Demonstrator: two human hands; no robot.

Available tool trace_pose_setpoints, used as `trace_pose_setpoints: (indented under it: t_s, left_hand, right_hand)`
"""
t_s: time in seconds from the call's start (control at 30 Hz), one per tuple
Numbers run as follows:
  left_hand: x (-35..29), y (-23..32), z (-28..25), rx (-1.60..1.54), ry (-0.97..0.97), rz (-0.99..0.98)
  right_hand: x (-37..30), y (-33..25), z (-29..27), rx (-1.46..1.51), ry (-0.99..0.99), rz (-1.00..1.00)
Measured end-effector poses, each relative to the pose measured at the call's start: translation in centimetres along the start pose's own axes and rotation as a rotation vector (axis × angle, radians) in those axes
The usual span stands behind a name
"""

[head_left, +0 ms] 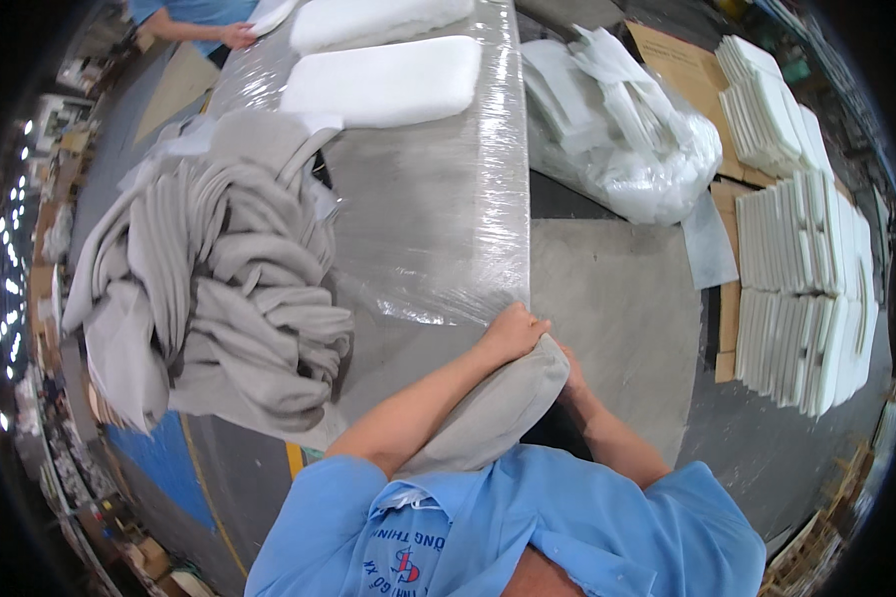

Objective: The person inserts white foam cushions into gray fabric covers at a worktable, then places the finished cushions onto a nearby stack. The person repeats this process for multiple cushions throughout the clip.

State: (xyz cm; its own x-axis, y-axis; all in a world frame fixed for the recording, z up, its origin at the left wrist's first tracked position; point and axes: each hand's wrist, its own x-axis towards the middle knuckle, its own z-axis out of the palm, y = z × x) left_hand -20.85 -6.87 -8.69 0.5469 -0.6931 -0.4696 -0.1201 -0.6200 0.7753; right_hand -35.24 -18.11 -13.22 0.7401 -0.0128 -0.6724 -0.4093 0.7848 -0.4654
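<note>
A grey fabric cushion cover (pixel 493 406) stands tilted against my body, its upper end at the edge of the plastic-covered table (pixel 418 219). My left hand (pixel 516 332) is closed on the top corner of the cover, knuckles up. On the other side, my right hand (pixel 571 374) grips the same end; its fingers are mostly hidden behind the fabric. The cover looks partly filled out, but what is inside cannot be seen. To the left lies a large heap of grey fabric covers (pixel 229 269).
White padding slabs (pixel 383 82) lie at the table's far end, where another person's hand (pixel 237 36) holds a white piece. On the right sit a clear plastic bag (pixel 657 169) of white sheets and stacked white pads (pixel 791 289) beside cardboard (pixel 727 338).
</note>
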Motion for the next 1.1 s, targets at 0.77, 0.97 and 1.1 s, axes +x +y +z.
trace_pose_setpoints:
  t_s: [0.77, 0.97, 1.1]
  left_hand:
    - [-20.4, -8.4, -2.6, -0.018, 0.478, -0.213]
    - [-28.1, -13.6, -0.2, -0.057, 0.459, -0.487]
    - [-26.8, -13.9, -0.7, -0.029, 0.519, -0.505]
  right_hand:
    - [-4.2, -10.3, 0.0, -1.102, -0.033, -0.133]
    - [-16.8, -13.2, 19.5, -2.039, -0.899, -0.651]
    - [-17.5, -3.8, 21.7, -2.363, -1.146, -0.934]
